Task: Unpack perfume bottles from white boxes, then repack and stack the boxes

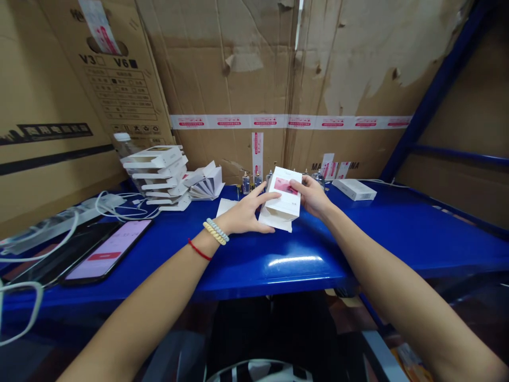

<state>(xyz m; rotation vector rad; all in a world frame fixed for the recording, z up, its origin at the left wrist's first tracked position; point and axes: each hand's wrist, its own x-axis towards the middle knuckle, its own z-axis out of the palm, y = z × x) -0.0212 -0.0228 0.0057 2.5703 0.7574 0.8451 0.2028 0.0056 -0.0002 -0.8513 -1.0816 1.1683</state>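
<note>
Between my two hands is a small white carton (285, 199) with a pink picture on its face, its near end open and a flap hanging out. My left hand (251, 211) grips it from the left, fingers over the face and thumb beneath. On the right edge, my right hand (312, 195) pinches it with the thumb on the picture. A piece of white card (226, 207) lies on the table just left of my left hand. Behind the carton stand several small glass bottles (246, 183), partly hidden by the carton and my hands.
Several white boxes (161, 172) are stacked at the left, beside a bundle of flattened cartons (207, 182) and a plastic bottle (122, 139). A phone (109, 253) and white cables (119, 211) lie nearer. One white box (353, 189) rests right on the blue table (417, 233). Cardboard (238, 79) walls the back.
</note>
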